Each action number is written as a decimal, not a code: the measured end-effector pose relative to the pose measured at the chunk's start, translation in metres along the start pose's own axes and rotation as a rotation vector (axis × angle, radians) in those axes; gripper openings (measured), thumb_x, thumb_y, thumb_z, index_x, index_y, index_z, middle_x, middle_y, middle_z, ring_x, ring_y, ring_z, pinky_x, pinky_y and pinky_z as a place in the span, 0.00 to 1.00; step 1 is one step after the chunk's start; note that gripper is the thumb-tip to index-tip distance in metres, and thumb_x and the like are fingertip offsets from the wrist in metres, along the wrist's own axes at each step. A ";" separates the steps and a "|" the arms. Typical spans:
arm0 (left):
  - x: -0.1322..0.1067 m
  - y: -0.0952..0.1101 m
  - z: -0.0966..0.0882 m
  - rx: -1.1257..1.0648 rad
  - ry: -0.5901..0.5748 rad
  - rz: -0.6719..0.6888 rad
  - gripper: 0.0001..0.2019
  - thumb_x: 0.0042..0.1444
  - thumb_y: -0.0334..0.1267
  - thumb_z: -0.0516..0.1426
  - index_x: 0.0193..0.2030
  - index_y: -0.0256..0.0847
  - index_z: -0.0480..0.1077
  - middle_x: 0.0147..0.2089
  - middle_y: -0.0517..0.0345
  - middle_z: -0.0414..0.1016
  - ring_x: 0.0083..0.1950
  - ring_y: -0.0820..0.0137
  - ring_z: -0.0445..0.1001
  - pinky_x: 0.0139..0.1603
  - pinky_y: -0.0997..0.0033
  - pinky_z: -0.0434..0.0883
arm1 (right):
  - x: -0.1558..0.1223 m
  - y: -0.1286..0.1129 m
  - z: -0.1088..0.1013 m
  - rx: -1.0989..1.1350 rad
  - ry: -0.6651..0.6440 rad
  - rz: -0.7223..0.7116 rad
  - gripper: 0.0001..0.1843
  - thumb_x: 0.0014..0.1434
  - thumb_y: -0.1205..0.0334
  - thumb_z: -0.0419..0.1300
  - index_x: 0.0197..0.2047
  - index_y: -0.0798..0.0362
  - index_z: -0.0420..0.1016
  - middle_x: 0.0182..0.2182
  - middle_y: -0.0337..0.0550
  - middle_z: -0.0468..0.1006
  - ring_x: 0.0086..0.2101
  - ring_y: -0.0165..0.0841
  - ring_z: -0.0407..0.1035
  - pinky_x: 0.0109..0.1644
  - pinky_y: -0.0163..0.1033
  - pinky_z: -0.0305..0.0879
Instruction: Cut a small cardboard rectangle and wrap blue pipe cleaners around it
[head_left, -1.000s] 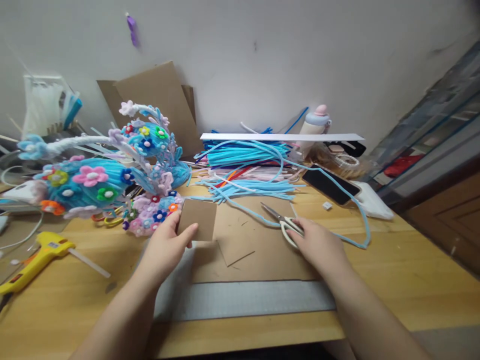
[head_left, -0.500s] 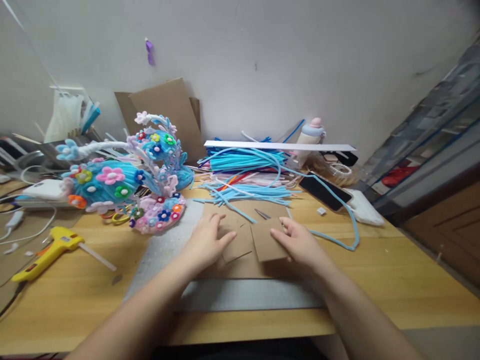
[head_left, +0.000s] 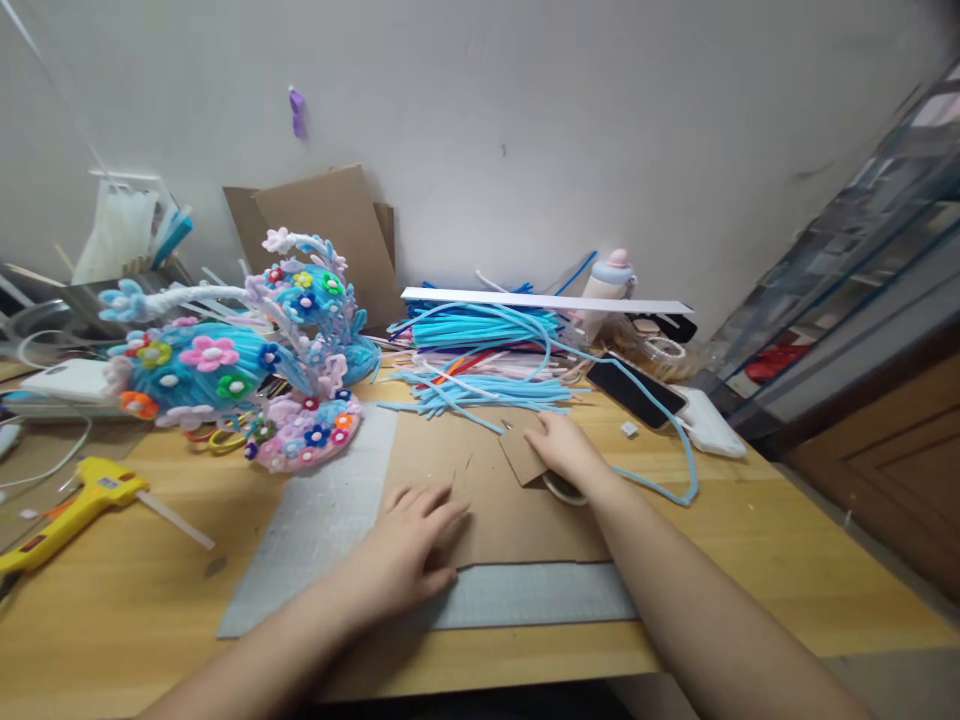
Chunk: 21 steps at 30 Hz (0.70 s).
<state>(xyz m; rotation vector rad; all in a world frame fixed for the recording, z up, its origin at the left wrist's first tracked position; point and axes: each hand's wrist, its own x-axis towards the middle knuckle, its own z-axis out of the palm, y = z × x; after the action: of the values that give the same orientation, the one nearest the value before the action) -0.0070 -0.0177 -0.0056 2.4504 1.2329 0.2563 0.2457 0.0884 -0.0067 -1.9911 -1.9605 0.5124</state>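
Note:
My left hand [head_left: 416,545] lies palm down with fingers spread, its fingertips on a large sheet of brown cardboard [head_left: 502,525]. Short dark slits or edges show in the sheet just beyond those fingers. Farther up, my right hand [head_left: 568,447] pinches a small cut piece of cardboard [head_left: 524,455] by its right side, over the sheet's far right part. A thin metal tip pokes out past the piece's far edge. Beneath my right hand shows a pale curved ring [head_left: 564,490], mostly hidden. Under the sheet is a grey cutting mat [head_left: 315,525].
Bundles of blue and pink pipe cleaners [head_left: 480,330] lie behind the sheet, a white strip [head_left: 540,300] across them. Left stand a flower-covered pipe-cleaner craft [head_left: 210,370] and a yellow glue gun [head_left: 82,505]. A phone [head_left: 636,392] and bottle [head_left: 609,285] are right.
My right hand has carried the small cardboard piece away from me, to the sheet's far right. My left hand has moved nearer and flattened out on the sheet. The view has shifted slightly.

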 end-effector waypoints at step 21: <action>-0.062 -0.028 0.000 0.168 0.270 -0.450 0.20 0.46 0.40 0.56 0.49 0.41 0.66 0.54 0.47 0.69 0.56 0.56 0.65 0.60 0.48 0.51 | -0.092 -0.153 0.017 -0.134 -0.312 -0.422 0.17 0.54 0.67 0.53 0.48 0.50 0.69 0.36 0.46 0.79 0.34 0.37 0.75 0.31 0.35 0.64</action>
<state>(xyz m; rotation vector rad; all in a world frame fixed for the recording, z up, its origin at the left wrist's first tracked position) -0.0641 -0.0521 -0.0166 2.2395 1.9505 0.3750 0.1012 -0.0008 0.0508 -1.5653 -2.5796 0.6231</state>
